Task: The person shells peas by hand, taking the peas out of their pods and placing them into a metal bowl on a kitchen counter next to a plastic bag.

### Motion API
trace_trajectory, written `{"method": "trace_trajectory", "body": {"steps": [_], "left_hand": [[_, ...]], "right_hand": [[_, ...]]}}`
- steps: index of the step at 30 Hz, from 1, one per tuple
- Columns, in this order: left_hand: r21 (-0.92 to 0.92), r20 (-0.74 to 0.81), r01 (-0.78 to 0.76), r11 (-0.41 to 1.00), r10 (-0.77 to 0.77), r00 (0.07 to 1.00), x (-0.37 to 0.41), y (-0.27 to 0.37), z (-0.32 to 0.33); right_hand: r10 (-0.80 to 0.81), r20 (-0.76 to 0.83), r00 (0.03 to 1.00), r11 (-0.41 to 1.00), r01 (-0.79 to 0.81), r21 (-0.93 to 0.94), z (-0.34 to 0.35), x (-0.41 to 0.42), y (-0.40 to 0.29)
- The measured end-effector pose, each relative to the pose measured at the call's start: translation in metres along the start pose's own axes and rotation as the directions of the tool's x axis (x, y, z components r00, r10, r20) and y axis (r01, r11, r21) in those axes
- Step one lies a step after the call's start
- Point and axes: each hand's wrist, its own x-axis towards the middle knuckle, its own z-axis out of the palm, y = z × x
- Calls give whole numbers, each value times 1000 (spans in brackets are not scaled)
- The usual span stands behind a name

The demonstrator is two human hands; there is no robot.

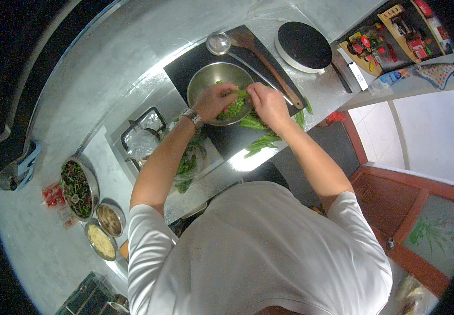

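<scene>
A steel bowl [203, 78] on the black cooktop holds loose green peas [232, 109]. Over it, my left hand [216, 101], with a metal watch at the wrist, and my right hand [268, 103] grip a green pea pod [242, 94] between them, one at each end. Several more pods [252, 123] lie beside the bowl under my right hand, and others [264, 142] are near the counter's front edge. Left of the bowl, partly behind my left forearm, more green pods [186, 169] lie in what looks like a clear plastic bag.
Behind the bowl lie a steel ladle [219, 43] and a wooden spatula [268, 63]. A round black-topped hot plate [303, 45] and a phone [358, 76] are at the right. A gas burner [144, 138], a bowl of leafy greens [78, 189] and two smaller bowls [110, 219] [101, 241] stand left.
</scene>
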Motion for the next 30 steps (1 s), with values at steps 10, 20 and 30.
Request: {"method": "trace_trajectory", "body": {"steps": [10, 20, 30], "left_hand": [[124, -32, 61, 990, -58, 998, -5, 11, 2], [217, -93, -149, 965, 172, 981, -23, -2, 2], [391, -340, -135, 911, 279, 898, -97, 30, -10]], "right_hand": [[-76, -54, 996, 995, 73, -66, 7, -6, 3], [83, -234, 969, 996, -84, 5, -20, -20, 19], [-69, -53, 996, 931, 45, -363, -24, -53, 70]]}}
